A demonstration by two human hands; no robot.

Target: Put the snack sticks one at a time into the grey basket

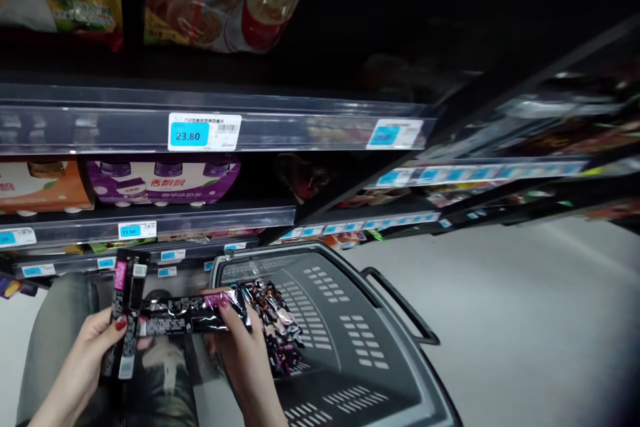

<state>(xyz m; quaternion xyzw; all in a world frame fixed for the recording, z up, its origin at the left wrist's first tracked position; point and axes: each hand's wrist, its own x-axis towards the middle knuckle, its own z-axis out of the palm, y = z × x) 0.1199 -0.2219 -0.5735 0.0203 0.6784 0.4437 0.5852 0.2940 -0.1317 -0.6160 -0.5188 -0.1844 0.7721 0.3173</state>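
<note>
My left hand (pixel 93 347) is closed around black stick packets (pixel 127 313) with a pink patch, held upright. My right hand (pixel 245 347) grips more black stick packets (pixel 175 315), which lie sideways and reach across to the left hand's packets. A heap of similar shiny packets (pixel 280 327) lies in the grey shopping basket (pixel 350 280), just beyond my right hand. My fingers hide parts of the packets, and I cannot tell exactly how many each hand holds.
Shelves (pixel 300 127) with price tags (pixel 205 132) run across the front. They carry a purple drink carton (pixel 165 180), an orange carton (pixel 43 183) and a red cereal bag (pixel 220 0). My knees (pixel 60 347) are below the hands. The basket's handle (pixel 405 307) sticks out to the right over the grey floor (pixel 500 293).
</note>
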